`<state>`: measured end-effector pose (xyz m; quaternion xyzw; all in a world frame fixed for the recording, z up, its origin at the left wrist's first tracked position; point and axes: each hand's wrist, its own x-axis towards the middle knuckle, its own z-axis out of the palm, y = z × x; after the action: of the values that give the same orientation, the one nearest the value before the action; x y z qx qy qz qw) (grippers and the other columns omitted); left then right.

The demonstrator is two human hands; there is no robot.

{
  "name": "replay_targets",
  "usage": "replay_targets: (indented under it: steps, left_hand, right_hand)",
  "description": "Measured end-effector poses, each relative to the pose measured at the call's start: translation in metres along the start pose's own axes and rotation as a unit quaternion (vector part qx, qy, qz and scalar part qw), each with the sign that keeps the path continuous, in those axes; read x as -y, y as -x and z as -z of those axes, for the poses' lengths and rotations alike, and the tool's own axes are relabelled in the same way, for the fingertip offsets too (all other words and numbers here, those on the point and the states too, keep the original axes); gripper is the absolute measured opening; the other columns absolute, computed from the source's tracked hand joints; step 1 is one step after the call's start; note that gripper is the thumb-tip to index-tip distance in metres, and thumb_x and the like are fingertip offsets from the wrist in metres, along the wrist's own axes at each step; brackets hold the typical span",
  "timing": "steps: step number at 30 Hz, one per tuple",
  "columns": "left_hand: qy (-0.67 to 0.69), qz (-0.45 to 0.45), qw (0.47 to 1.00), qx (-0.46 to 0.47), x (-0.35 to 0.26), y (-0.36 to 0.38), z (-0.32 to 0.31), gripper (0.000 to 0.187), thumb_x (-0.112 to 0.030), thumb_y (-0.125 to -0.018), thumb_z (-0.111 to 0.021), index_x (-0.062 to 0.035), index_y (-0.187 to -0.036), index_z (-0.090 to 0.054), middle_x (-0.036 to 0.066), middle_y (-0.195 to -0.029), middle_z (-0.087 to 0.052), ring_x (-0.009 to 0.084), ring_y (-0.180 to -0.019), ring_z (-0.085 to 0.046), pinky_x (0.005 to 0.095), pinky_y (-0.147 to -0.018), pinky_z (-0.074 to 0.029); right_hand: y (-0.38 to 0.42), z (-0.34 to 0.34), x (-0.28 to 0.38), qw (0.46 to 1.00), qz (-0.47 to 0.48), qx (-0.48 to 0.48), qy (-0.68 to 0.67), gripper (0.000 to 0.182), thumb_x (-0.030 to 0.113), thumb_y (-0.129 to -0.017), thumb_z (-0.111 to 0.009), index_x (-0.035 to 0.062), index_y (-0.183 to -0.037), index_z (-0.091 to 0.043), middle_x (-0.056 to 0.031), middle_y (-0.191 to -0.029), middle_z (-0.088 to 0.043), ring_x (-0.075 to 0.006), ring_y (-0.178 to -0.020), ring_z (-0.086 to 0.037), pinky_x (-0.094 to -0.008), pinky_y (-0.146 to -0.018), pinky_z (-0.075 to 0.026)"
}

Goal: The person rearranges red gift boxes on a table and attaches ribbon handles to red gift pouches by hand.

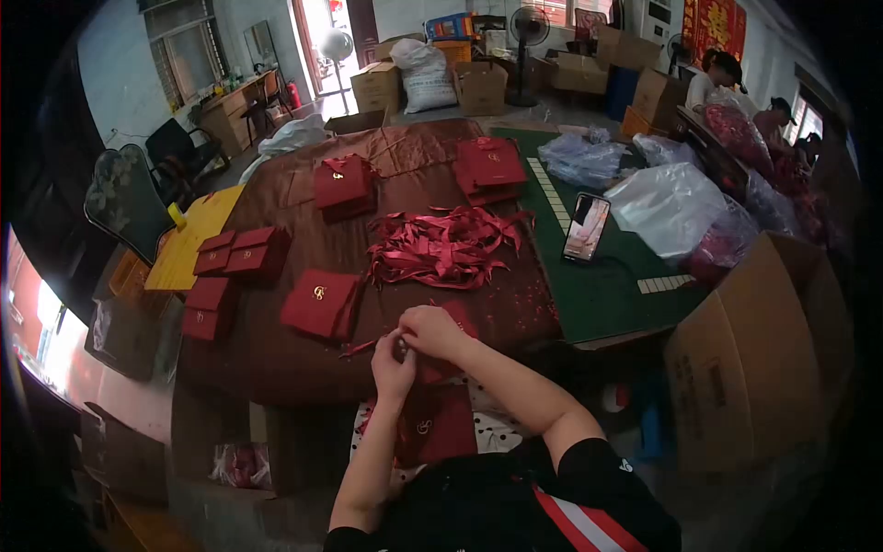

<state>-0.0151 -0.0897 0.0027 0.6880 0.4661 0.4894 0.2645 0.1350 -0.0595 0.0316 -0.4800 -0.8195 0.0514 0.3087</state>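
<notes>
My left hand (394, 368) and my right hand (432, 331) meet at the near edge of the cloth-covered table, fingers pinched together. A thin red ribbon (359, 350) sticks out leftward from between them; the fingers hide most of it. Red material lies under my hands, partly covered. Just beyond them is a heaped tangle of red ribbons (441, 248). To the left sits a stack of red pouches (320, 305) with a gold emblem. On my lap, over dotted cloth, rests another red pouch (437, 425) with the same emblem.
More red pouches lie at left (244, 253), far centre (345, 189) and far right (490, 170). A lit phone (586, 227) leans on the green mat (589, 304), near clear plastic bags (671, 202). An open cardboard box (736, 350) stands right. People (713, 83) sit beyond.
</notes>
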Motion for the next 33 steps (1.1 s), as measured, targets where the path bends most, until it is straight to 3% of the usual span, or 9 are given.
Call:
replay_targets:
  steps: [3,8,11,13,15,18,19,26,33]
  left_hand:
    - [0.054,0.076,0.995,0.033,0.01,-0.005,0.002,0.037,-0.006,-0.081,-0.073,-0.0019,-0.117,-0.067,0.013,-0.101,-0.068,0.0253,-0.094,-0.067,0.0356,-0.082,-0.054]
    - [-0.029,0.087,0.994,0.062,0.009,-0.009,0.004,0.037,-0.01,-0.081,-0.074,-0.0019,-0.117,-0.068,0.012,-0.101,-0.069,0.0252,-0.095,-0.067,0.036,-0.086,-0.053]
    - [-0.018,0.102,0.99,0.091,0.01,-0.013,0.008,0.037,-0.009,-0.083,-0.072,-0.0015,-0.119,-0.068,0.013,-0.101,-0.069,0.0258,-0.096,-0.067,0.0343,-0.087,-0.052]
    - [0.206,0.206,0.948,0.126,0.021,-0.019,0.014,0.036,-0.008,-0.084,-0.069,-0.0012,-0.119,-0.068,0.015,-0.101,-0.068,0.0269,-0.096,-0.067,0.0331,-0.087,-0.052]
    - [0.159,0.17,0.96,0.158,0.026,-0.025,0.019,0.033,-0.009,-0.085,-0.069,-0.0055,-0.118,-0.071,0.015,-0.1,-0.065,0.0278,-0.092,-0.066,0.0326,-0.085,-0.052]
    - [-0.133,0.058,0.981,0.127,-0.005,-0.027,0.025,0.028,-0.012,-0.084,-0.072,-0.0125,-0.111,-0.074,0.012,-0.1,-0.06,0.0277,-0.082,-0.064,0.0372,-0.078,-0.053]
    - [-0.133,0.059,0.981,0.126,-0.001,-0.028,0.022,0.028,-0.012,-0.084,-0.072,-0.0125,-0.111,-0.074,0.012,-0.1,-0.06,0.0277,-0.082,-0.064,0.0372,-0.078,-0.053]
    - [-0.115,0.06,0.989,0.071,0.012,-0.03,0.001,0.02,-0.013,-0.084,-0.072,-0.0093,-0.104,-0.073,0.01,-0.1,-0.062,0.0284,-0.088,-0.066,0.0402,-0.076,-0.053]
    - [-0.141,0.008,0.987,0.074,0.011,-0.033,0.003,0.007,-0.013,-0.084,-0.069,-0.008,-0.09,-0.07,0.009,-0.098,-0.061,0.0327,-0.089,-0.065,0.0435,-0.074,-0.053]
  right_hand:
    - [0.01,0.007,0.005,0.989,-0.13,0.006,-0.063,0.014,0.02,-0.083,-0.068,0.0067,-0.087,-0.068,-0.01,-0.091,-0.068,-0.0303,-0.093,-0.067,-0.0427,-0.079,-0.054]
    - [0.03,-0.009,-0.005,0.981,-0.148,-0.058,-0.112,0.013,0.019,-0.081,-0.071,0.0084,-0.087,-0.068,-0.0086,-0.092,-0.066,-0.031,-0.092,-0.066,-0.0429,-0.079,-0.053]
    - [0.027,-0.011,-0.008,0.976,-0.155,-0.088,-0.124,0.011,0.019,-0.078,-0.076,0.0113,-0.084,-0.073,-0.0087,-0.098,-0.059,-0.03,-0.101,-0.059,-0.0418,-0.086,-0.05]
    - [0.028,-0.005,-0.014,0.975,-0.162,-0.078,-0.133,0.008,0.019,-0.08,-0.077,0.0121,-0.085,-0.075,-0.0086,-0.1,-0.056,-0.0291,-0.102,-0.057,-0.0415,-0.087,-0.05]
    - [0.029,-0.005,-0.015,0.973,-0.171,-0.067,-0.141,0.009,0.021,-0.082,-0.08,0.0133,-0.086,-0.076,-0.008,-0.1,-0.053,-0.028,-0.102,-0.054,-0.0416,-0.089,-0.049]
    - [0.032,-0.01,-0.013,0.971,-0.181,-0.069,-0.143,0.01,0.022,-0.082,-0.08,0.0138,-0.087,-0.077,-0.0072,-0.099,-0.052,-0.0274,-0.101,-0.053,-0.0413,-0.088,-0.048]
    - [0.032,-0.012,-0.013,0.966,-0.186,-0.101,-0.148,0.014,0.021,-0.074,-0.082,0.0149,-0.086,-0.077,-0.0071,-0.095,-0.055,-0.0276,-0.099,-0.056,-0.039,-0.086,-0.048]
    - [0.03,-0.008,-0.027,0.961,-0.189,-0.089,-0.184,0.016,0.019,-0.074,-0.082,0.0101,-0.087,-0.077,-0.0091,-0.09,-0.056,-0.0267,-0.086,-0.06,-0.0386,-0.078,-0.049]
    - [0.031,-0.006,-0.027,0.958,-0.201,-0.092,-0.181,0.025,0.019,-0.073,-0.085,0.0089,-0.094,-0.076,-0.0096,-0.093,-0.057,-0.0256,-0.089,-0.062,-0.0369,-0.08,-0.052]
